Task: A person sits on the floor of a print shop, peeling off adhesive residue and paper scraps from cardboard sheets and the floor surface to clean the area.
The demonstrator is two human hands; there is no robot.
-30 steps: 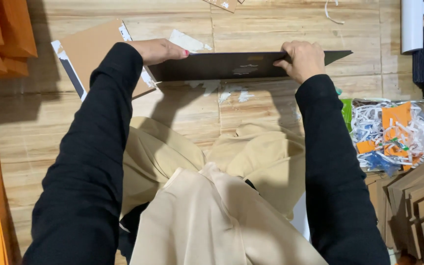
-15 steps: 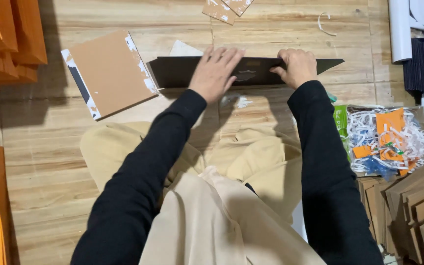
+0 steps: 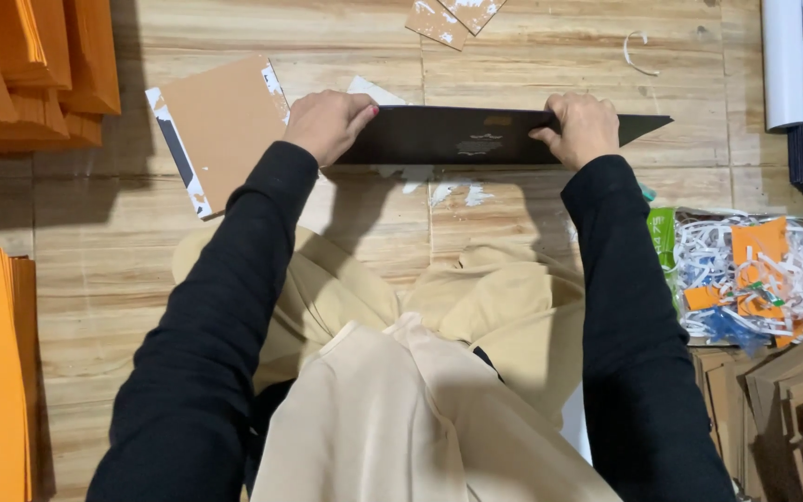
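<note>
I am gripping the long black folded cardboard sheet [image 3: 476, 138] at the upper middle of the frame, my left hand [image 3: 327, 123] closing on its left end, my right hand [image 3: 585, 125] pinching its right part. My left hand has just slid outward from the sheet's middle, so the fold is being pressed along its length. The brown cardboard panel [image 3: 223, 130] is lying just left.

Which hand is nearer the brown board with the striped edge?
Left. The left hand grips the left end of the black sheet, right beside the brown board. The right hand holds the sheet's far end, well away from it.
</note>
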